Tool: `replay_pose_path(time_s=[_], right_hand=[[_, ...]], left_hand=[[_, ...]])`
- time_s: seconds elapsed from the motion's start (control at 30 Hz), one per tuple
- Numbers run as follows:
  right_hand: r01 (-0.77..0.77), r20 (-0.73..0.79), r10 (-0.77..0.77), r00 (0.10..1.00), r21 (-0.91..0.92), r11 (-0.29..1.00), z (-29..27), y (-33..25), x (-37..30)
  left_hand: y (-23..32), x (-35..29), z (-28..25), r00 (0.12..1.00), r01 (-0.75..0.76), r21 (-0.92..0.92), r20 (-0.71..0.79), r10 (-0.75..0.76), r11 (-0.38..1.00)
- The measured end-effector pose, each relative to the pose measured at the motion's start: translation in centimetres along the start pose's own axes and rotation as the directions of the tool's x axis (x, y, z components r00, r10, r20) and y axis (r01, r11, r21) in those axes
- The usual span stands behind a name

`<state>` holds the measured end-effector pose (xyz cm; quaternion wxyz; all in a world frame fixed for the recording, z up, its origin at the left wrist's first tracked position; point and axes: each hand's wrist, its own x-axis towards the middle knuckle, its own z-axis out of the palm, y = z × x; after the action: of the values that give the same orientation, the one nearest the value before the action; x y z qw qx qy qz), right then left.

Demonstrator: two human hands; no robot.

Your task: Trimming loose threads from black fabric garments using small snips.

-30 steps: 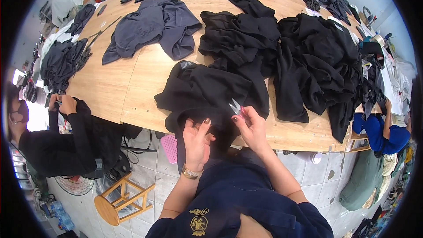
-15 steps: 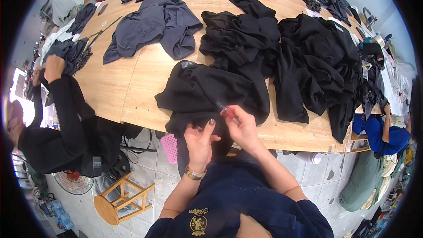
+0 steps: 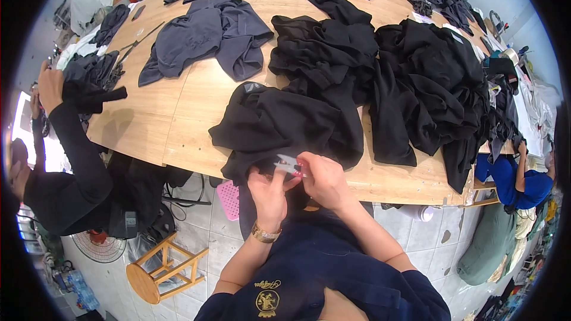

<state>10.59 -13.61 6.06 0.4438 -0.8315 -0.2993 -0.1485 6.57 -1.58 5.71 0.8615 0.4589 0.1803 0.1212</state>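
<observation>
A black garment lies spread at the near edge of the wooden table, its hem hanging over toward me. My left hand pinches the hanging edge of that garment. My right hand holds small silver thread snips, their tips pointing left at the fabric right beside my left fingers. A gold bracelet sits on my left wrist.
Heaps of black clothes cover the table's right half; grey garments lie at the far left. A person in black sleeves works at the left edge, another in blue at the right. A wooden stool and a fan stand on the tiled floor.
My right hand has come down from the table edge with the snips to meet my left hand at the hem. The person on the left has raised an arm onto the table.
</observation>
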Motion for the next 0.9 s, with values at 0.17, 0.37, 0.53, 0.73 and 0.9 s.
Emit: replay_pose_path(time_s=[0.17,0.37,0.53,0.73,0.9], right_hand=[[-0.392,-0.003,0.490,0.872,0.596,0.701,0.7,0.6,-0.8],[-0.297,-0.025,0.320,0.947,0.309,0.904,0.8,0.0,-0.8],[-0.130,-0.066,0.138,0.988,0.104,0.986,0.7,-0.7,-0.2],[-0.420,0.040,0.458,0.888,0.478,0.772,0.8,-0.1,-0.5],[-0.478,0.239,0.568,0.788,0.819,0.317,0.5,0.1,-0.3]], left_hand=[[0.2,0.5,0.0,0.995,0.054,-0.017,-0.083,-0.055,0.998],[0.3,0.3,0.7,0.996,0.025,-0.044,-0.086,-0.029,0.999],[-1.1,0.1,-0.7,0.990,-0.135,0.226,0.000,0.138,0.965],[0.1,0.3,0.5,0.996,0.038,-0.049,-0.075,-0.042,0.998],[0.4,0.5,0.1,0.994,0.088,-0.068,-0.064,-0.093,0.994]])
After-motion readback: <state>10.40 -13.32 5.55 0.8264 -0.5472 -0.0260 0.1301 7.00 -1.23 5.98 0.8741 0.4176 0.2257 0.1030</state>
